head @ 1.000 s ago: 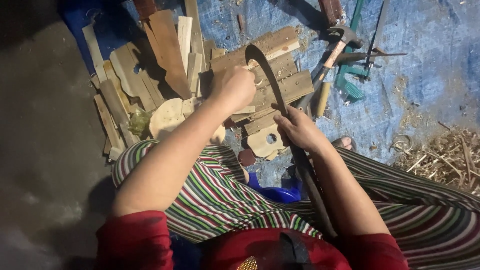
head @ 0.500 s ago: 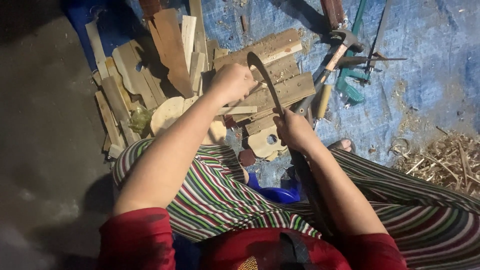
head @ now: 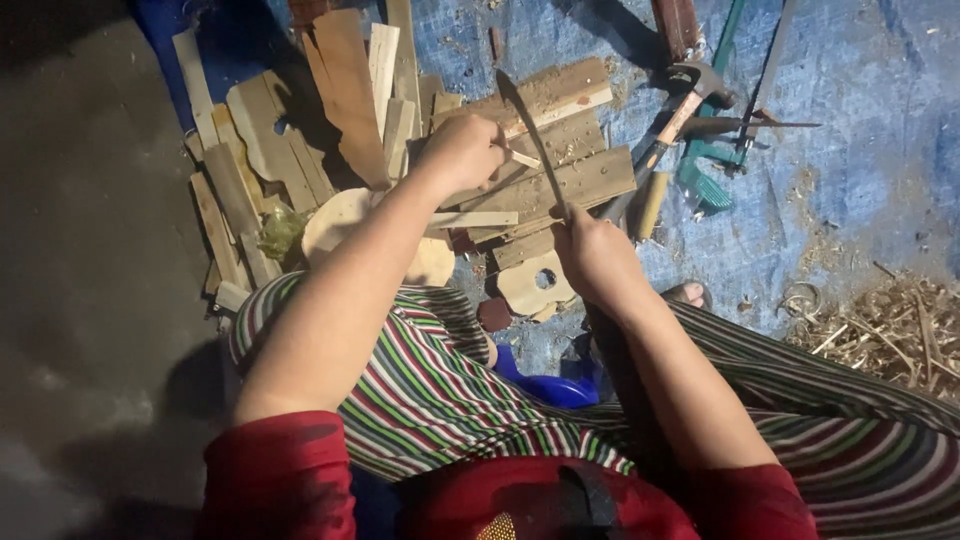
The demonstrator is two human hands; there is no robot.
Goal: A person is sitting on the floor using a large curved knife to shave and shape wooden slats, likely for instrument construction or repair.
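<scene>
While the knife [head: 530,140] angles over the planks [head: 560,170] mid-tarp, the right hand [head: 595,255] is clamped on its handle and the left hand [head: 462,150] clenches a thin stick [head: 522,158]; a hammer [head: 680,110] lies nearby.

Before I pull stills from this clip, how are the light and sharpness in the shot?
Head view: light falls unevenly, bright on the blue tarp and wood pieces, while the floor at left sinks into deep shadow; the left hand, right hand and curved blade look slightly soft; no glare shows.
</scene>
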